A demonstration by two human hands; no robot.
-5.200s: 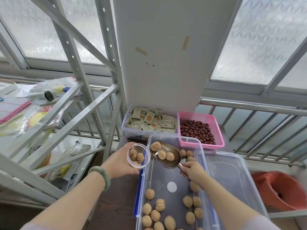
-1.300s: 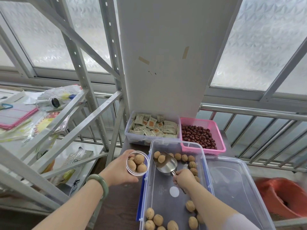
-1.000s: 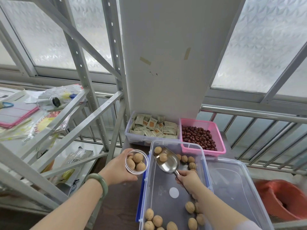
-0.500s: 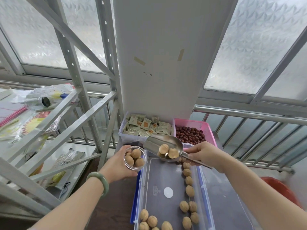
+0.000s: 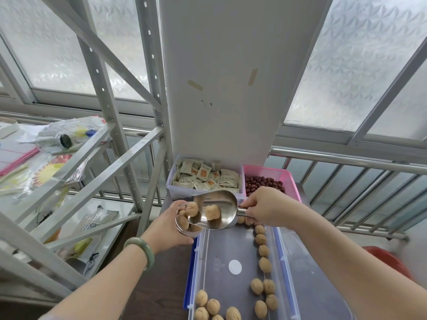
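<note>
The steel scoop [image 5: 217, 212] has swung left and tipped since half a second ago. Its lip now sits over the mouth of the clear jar [image 5: 182, 225], and one of its two walnuts [image 5: 212, 212] has rolled to the jar's rim while the other lies in the bowl. The right hand [image 5: 265, 209] holds the scoop's handle, grip closed round it, above the far end of the clear plastic bin [image 5: 221, 248]. The left hand [image 5: 165, 227], a green bangle [image 5: 144, 249] on its wrist, keeps its grip wrapped round the jar, which tilts toward the scoop just left of the bin, over the dark desk [image 5: 157, 285]. More walnuts lie loose on the bin's floor. Behind stand a tub of sachets [image 5: 203, 177] and a pink basket [image 5: 290, 179] of red dates.
</note>
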